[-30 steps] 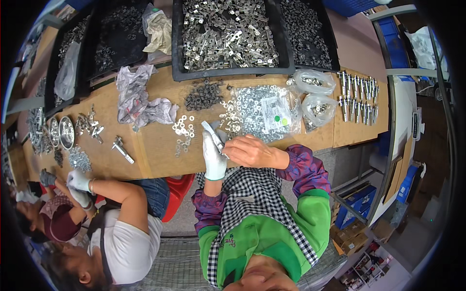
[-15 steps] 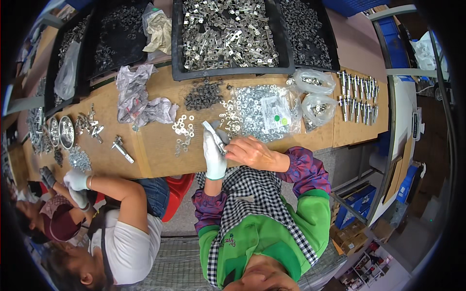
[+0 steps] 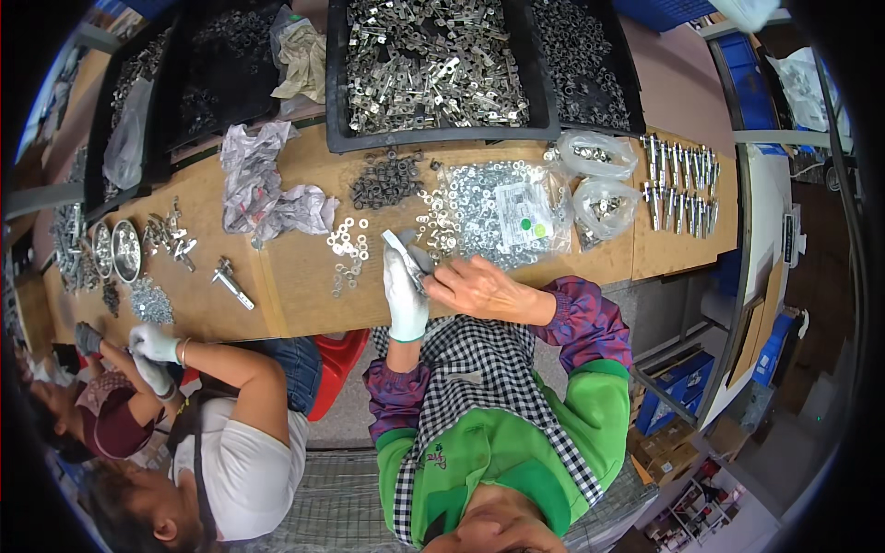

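My left hand (image 3: 405, 300), in a white glove, is closed around a slim silvery metal fitting (image 3: 395, 243) whose flat end sticks up past the fingers. My bare right hand (image 3: 477, 288) pinches at the fitting's lower end, and its fingertips hide what they grip there. Just beyond my hands lie loose pale washers (image 3: 347, 241), a heap of dark rings (image 3: 387, 180) and a clear plastic bag of shiny washers (image 3: 479, 207). Similar metal fittings (image 3: 680, 184) stand in two rows on the right of the table.
A large black tray (image 3: 442, 138) full of metal parts stands at the back, with a tray of dark rings (image 3: 585, 69) beside it. Two small plastic bags (image 3: 604, 205) and crumpled paper (image 3: 267, 198) lie on the table. Co-workers sit at left, one with gloved hands (image 3: 152, 346).
My right hand has shifted slightly and turned at the fitting's lower end. My left hand has hardly moved. The co-worker's gloved hands have shifted a little.
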`<state>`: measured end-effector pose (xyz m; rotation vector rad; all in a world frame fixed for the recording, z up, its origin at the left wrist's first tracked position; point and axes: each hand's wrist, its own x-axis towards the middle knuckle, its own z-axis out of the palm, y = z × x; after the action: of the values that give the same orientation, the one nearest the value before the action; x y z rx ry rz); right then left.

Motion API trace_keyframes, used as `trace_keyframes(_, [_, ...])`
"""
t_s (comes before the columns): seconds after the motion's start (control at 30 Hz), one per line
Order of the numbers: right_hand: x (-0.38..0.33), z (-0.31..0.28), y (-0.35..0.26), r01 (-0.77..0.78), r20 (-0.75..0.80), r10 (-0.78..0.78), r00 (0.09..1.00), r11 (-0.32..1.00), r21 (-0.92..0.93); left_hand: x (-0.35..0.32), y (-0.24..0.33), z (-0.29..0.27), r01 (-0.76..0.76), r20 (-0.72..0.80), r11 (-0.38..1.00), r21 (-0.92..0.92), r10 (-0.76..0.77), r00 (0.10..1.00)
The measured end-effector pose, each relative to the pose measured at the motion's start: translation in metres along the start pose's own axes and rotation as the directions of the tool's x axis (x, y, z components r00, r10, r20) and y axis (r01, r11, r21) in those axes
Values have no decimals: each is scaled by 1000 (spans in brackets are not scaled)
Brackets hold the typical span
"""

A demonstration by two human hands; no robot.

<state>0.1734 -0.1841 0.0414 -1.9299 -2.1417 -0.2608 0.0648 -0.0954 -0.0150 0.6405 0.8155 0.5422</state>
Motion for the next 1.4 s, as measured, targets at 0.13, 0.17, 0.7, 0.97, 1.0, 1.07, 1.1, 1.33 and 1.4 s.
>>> trace_keyframes(0.13, [-2, 2, 0, -3, 29, 7, 1000, 993, -115, -1, 1, 0, 21, -28, 1000, 1, -21, 999])
trace_keyframes(0.17, [-1, 2, 0, -30, 33, 34, 999, 994, -105, -1, 0, 0, 21, -27, 1000, 2, -20, 999])
trace_keyframes(0.7, [-4, -5, 5, -27, 64, 29, 998, 999, -29, -3, 2, 3, -11, -21, 996, 85, 13, 1000])
trace_keyframes(0.97, [-5, -6, 5, -26, 76, 27, 997, 999, -23, -5, 3, 7, -30, 15, 997, 70, 29, 999])
trace_keyframes(1.0, [-6, -5, 5, -25, 76, 26, 997, 999, -22, -4, 1, 4, -32, 27, 996, 88, 30, 999])
trace_keyframes(1.07, [-9, -2, 5, 47, 141, -32, 990, 994, -102, -3, -2, 1, -34, 41, 994, 106, 30, 999])
trace_keyframes(1.1, [-10, -1, 5, 46, 141, -31, 990, 994, -103, -3, -3, 0, -44, 55, 992, 118, 37, 998])
trace_keyframes(1.33, [-14, 5, 4, -2, 132, 13, 991, 997, -79, -4, 3, 9, -50, 46, 994, 101, 45, 998])
trace_keyframes(1.4, [-14, 5, 5, -28, 105, 33, 994, 998, -50, -7, 5, 11, -37, 33, 995, 94, 34, 999])
